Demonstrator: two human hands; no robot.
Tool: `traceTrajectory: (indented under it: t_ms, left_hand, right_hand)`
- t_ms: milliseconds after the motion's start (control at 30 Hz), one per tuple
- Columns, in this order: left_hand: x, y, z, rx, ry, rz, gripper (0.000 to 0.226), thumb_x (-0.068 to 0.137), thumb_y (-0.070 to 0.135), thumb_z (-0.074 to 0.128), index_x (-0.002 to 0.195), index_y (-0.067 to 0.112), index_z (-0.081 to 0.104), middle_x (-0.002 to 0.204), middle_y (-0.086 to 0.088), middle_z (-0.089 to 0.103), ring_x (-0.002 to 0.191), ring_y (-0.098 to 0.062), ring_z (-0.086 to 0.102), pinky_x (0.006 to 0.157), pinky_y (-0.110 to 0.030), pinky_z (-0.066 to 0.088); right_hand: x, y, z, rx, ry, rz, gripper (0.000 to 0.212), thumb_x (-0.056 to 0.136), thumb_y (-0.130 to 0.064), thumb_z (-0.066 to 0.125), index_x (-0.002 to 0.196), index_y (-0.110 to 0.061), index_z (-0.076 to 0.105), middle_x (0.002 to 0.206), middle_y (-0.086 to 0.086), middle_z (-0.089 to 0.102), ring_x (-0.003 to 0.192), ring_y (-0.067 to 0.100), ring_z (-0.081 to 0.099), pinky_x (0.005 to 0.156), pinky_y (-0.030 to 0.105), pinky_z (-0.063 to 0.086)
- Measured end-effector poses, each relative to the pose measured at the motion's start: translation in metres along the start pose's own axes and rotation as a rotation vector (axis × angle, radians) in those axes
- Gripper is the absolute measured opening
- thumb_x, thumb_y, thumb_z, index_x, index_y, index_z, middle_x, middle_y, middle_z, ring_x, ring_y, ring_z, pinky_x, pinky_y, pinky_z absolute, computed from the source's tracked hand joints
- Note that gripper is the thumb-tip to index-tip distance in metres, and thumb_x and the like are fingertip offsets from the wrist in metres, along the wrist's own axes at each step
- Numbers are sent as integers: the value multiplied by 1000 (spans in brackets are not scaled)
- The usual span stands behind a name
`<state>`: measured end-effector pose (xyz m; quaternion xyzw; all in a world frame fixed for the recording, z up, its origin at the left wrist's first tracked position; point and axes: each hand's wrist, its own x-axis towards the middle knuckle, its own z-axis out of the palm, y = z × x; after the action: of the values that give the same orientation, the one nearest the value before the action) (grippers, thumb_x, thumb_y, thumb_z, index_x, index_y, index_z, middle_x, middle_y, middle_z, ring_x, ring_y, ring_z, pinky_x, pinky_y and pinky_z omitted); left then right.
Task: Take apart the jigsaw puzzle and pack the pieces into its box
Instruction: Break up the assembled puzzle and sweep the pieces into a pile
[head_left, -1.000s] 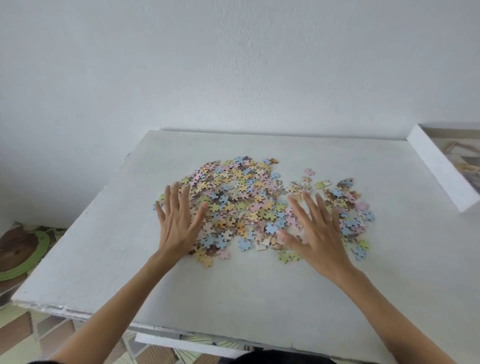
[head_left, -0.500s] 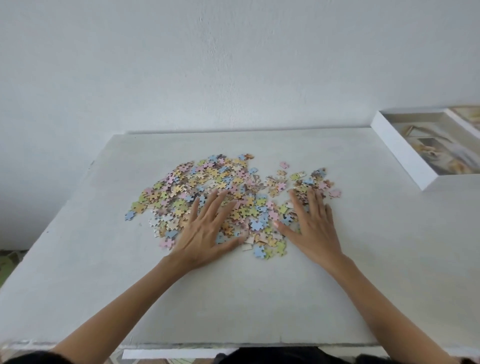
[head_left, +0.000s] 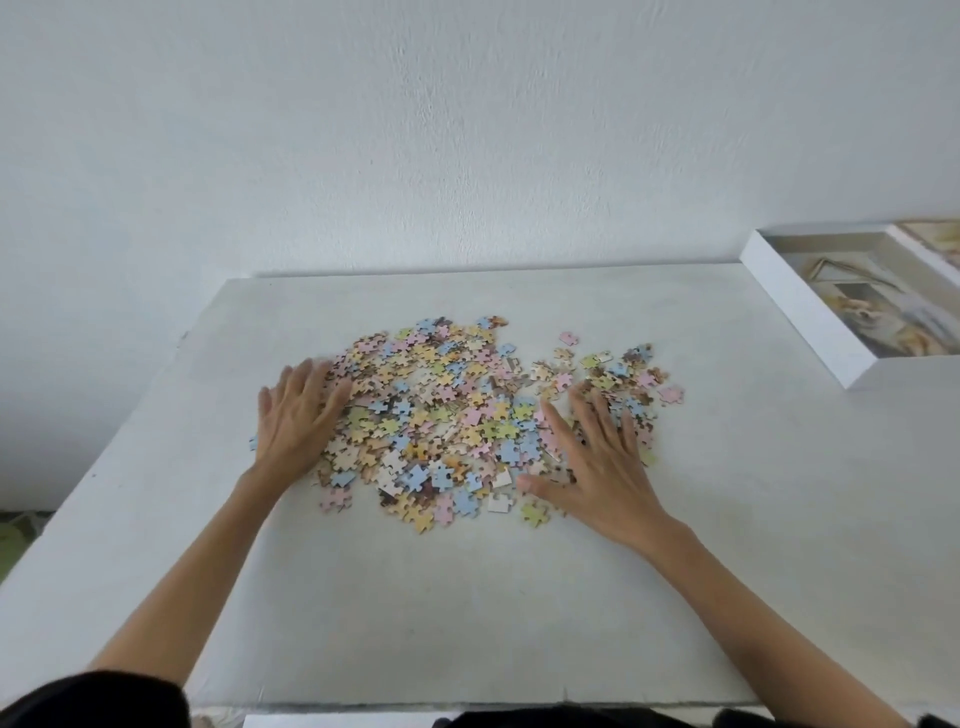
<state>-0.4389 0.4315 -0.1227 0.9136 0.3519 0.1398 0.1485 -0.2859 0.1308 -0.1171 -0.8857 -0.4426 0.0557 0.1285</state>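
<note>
- Puzzle fully apart: loose jigsaw pieces (head_left: 457, 410) in one shallow heap, mid-table, slightly toward the far side.
- Piece colours: pastel pink, blue, yellow and green, plus tan. Some are flipped, showing plain pale backs. No joined sections that I can make out.
- The heap is densest in its left and centre and thins out to the right. One pink piece (head_left: 569, 338) sits apart at the far side.
- A few strays lie at the near edge, e.g. a yellow-green piece (head_left: 534, 514) just beside my right thumb.
- My left hand (head_left: 296, 415) is palm down on the heap's left edge. Fingers are straight and close together, gripping nothing.
- My right hand (head_left: 602, 467) is palm down on the heap's right-front part. Fingers are straight and spread, thumb out to the left, gripping nothing.
- The puzzle box (head_left: 795, 312) sits at the table's far right, well apart from the heap. It is open, with white walls and a printed picture showing inside. I see no loose pieces in it.
- The table (head_left: 467, 597) is white, set against a white wall (head_left: 415, 130).
- Both forearms are bare; a black sleeve (head_left: 93, 701) shows at bottom left.
</note>
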Motion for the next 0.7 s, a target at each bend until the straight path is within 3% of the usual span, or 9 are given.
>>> traceTrajectory:
  t_ms: [100, 200, 333, 567, 700]
  left_hand:
    - [0, 4, 2, -72, -36, 77, 81, 80, 70, 8, 142, 21, 30, 149, -6, 31, 138, -23, 27, 115, -49, 14]
    - [-2, -1, -1, -76, 51, 15, 69, 90, 64, 16, 140, 21, 34, 147, -9, 33, 136, -25, 30, 112, -50, 16]
    - [-2, -1, 1, -20, 38, 5, 67, 92, 60, 18, 138, 16, 36, 146, -13, 34, 137, -28, 28, 113, -49, 16]
    - [2, 24, 9, -124, 34, 67, 86, 80, 70, 10, 139, 12, 35, 141, -11, 40, 129, -24, 38, 108, -42, 29]
    - [-2, 28, 3, -186, 35, 63, 86, 77, 76, 10, 140, 21, 31, 149, -9, 28, 139, -25, 24, 114, -51, 7]
  right_hand:
    - [9, 13, -12, 68, 158, 59, 93, 62, -87, -4, 143, -41, 1, 153, -5, -6, 142, 18, -10, 108, 47, -19]
    - [25, 48, -28, 128, 281, 218, 86, 70, -80, 7, 143, -37, 15, 155, -1, 11, 143, 22, 7, 109, 48, -11]
    - [44, 85, -35, 293, 185, 285, 95, 65, -83, 10, 145, -32, 16, 156, 5, 12, 144, 26, 7, 116, 50, 4]
    - [56, 62, -20, 179, 50, 140, 114, 53, -92, -8, 145, -29, 15, 156, 2, 6, 144, 21, 1, 114, 38, -1]
    - [56, 49, -20, 273, 82, 123, 105, 54, -93, -1, 143, -39, 13, 156, -2, 7, 144, 19, -1, 113, 46, -8]
